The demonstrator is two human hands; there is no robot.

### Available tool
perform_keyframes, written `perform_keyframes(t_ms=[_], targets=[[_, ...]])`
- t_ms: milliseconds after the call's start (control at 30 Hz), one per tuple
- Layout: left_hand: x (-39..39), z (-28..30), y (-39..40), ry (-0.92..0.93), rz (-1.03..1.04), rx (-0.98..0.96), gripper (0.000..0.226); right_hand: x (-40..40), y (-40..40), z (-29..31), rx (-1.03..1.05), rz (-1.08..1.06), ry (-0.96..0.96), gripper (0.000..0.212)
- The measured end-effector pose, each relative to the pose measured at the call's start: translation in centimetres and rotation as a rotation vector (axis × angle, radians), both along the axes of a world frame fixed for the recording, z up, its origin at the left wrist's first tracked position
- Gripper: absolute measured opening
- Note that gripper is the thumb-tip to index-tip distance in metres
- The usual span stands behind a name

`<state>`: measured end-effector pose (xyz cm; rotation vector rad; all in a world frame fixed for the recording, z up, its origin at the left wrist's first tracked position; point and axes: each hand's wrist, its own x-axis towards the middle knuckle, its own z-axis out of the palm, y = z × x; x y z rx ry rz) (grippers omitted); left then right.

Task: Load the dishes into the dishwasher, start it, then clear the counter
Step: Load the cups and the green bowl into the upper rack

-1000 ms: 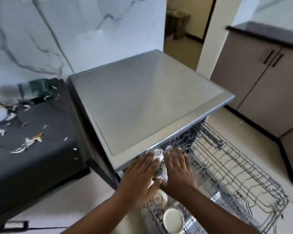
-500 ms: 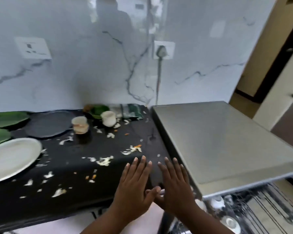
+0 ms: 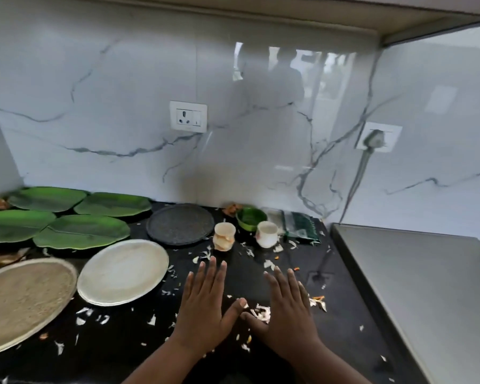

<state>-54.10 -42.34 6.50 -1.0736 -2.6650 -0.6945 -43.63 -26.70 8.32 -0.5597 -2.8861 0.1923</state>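
Your left hand (image 3: 203, 314) and right hand (image 3: 286, 317) hover flat, fingers straight and empty, above the counter's (image 3: 344, 322) front edge, having left the dishwasher rack.

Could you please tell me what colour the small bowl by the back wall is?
The small bowl is green, seen best in the head view.

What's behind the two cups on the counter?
Behind the two cups sits a small green bowl near the marble backsplash, with orange scraps beside it. The cups hide the bowl's lower front; its inside can't be made out.
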Motion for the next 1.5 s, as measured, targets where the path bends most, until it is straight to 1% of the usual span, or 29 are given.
perform_keyframes(t_ms=[33, 100, 133, 167, 267, 333, 433, 600, 667, 733, 833, 900, 967, 1033, 1100, 1133, 1200, 1233, 1267, 1333, 1367, 1400, 1433, 1467, 1500], targets=[[-0.6, -0.2, 0.3, 0.010, 0.021, 0.033, 0.098, -0.7, 0.4, -0.2, 0.002, -0.011, 0.021, 0.090], [-2.0, -0.6, 1.0, -0.080, 0.073, 0.023, 0.104, -2.3, 1.8, -0.5, -0.025, -0.013, 0.038, 0.093], [-2.8, -0.7, 1.6, -0.121, 0.111, 0.012, 0.104, -3.3, 2.7, -0.9, -0.047, -0.006, 0.072, 0.094], [-3.8, -0.8, 2.1, -0.159, 0.152, 0.010, 0.102, -4.2, 3.7, -1.1, -0.116, -0.009, 0.080, 0.094], [-6.8, -0.9, 3.9, -0.277, 0.262, 0.027, 0.095, -6.7, 6.6, -1.3, -0.274, -0.051, 0.055, 0.092], [-9.0, -0.6, 5.4, -0.321, 0.317, 0.071, 0.094, -8.9, 8.8, -1.4, -0.356, -0.067, 0.084, 0.090], [-12.0, -0.1, 7.7, -0.344, 0.379, 0.140, 0.097, -12.3, 11.8, -1.4, -0.435, -0.088, 0.145, 0.092], [-15.6, -0.1, 11.6, -0.351, 0.464, 0.074, 0.107, -17.2, 15.1, -1.8, -0.556, -0.102, 0.202, 0.094], [-16.1, -0.4, 12.8, -0.368, 0.477, 0.083, 0.107, -18.5, 15.7, -2.1, -0.589, -0.113, 0.220, 0.094], [-16.2, -0.7, 13.6, -0.393, 0.487, 0.112, 0.102, -19.1, 16.0, -2.5, -0.601, -0.111, 0.232, 0.091], [-15.6, -1.0, 14.0, -0.414, 0.515, 0.273, 0.094, -18.8, 16.2, -2.6, -0.650, -0.123, 0.257, 0.086], [-14.8, -1.0, 13.7, -0.413, 0.460, 0.409, 0.091, -18.0, 16.2, -2.1, -0.705, -0.134, 0.296, 0.084], [-13.4, -0.6, 13.2, -0.393, 0.389, 0.530, 0.086, -16.9, 16.0, -1.4, -0.793, -0.133, 0.368, 0.081], [-11.6, 0.2, 13.1, -0.408, 0.374, 0.674, 0.081, -15.5, 15.8, -0.1, -0.938, -0.124, 0.433, 0.078], [-9.7, 1.5, 12.9, -0.531, 0.381, 0.851, 0.076, -13.7, 15.5, 1.1, -1.202, -0.133, 0.496, 0.079], [-8.9, 2.1, 12.9, -0.643, 0.376, 0.950, 0.075, -12.5, 15.2, 2.0, -1.373, -0.133, 0.523, 0.083], [-7.4, 3.6, 12.8, -0.924, 0.352, 1.126, 0.080, -9.8, 14.4, 3.6, -1.709, -0.124, 0.532, 0.091], [-6.5, 4.5, 12.4, -1.076, 0.302, 1.177, 0.083, -8.1, 13.8, 4.4, -1.851, -0.109, 0.547, 0.087], [-5.6, 5.4, 11.9, -1.223, 0.246, 1.206, 0.081, -6.5, 13.3, 4.9, -1.963, -0.094, 0.588, 0.081], [-3.5, 6.9, 10.6, -1.522, 0.156, 1.198, 0.056, -2.9, 12.1, 5.9, -2.130, -0.122, 0.751, 0.070], [-2.6, 7.3, 10.1, -1.653, 0.118, 1.154, 0.046, -1.2, 11.7, 6.1, -2.213, -0.139, 0.834, 0.069], [-1.5, 7.7, 9.5, -1.763, 0.058, 1.083, 0.045, 0.6, 11.2, 6.2, -2.281, -0.150, 0.914, 0.072], [-0.7, 7.8, 9.0, -1.847, -0.013, 1.018, 0.050, 2.3, 10.6, 6.2, -2.324, -0.141, 0.965, 0.078], [0.2, 7.7, 8.7, -1.908, -0.073, 0.955, 0.055, 4.1, 9.9, 6.3, -2.347, -0.135, 0.985, 0.082], [1.2, 7.5, 8.6, -1.956, -0.124, 0.895, 0.058, 5.8, 9.3, 6.2, -2.352, -0.146, 0.984, 0.082]])
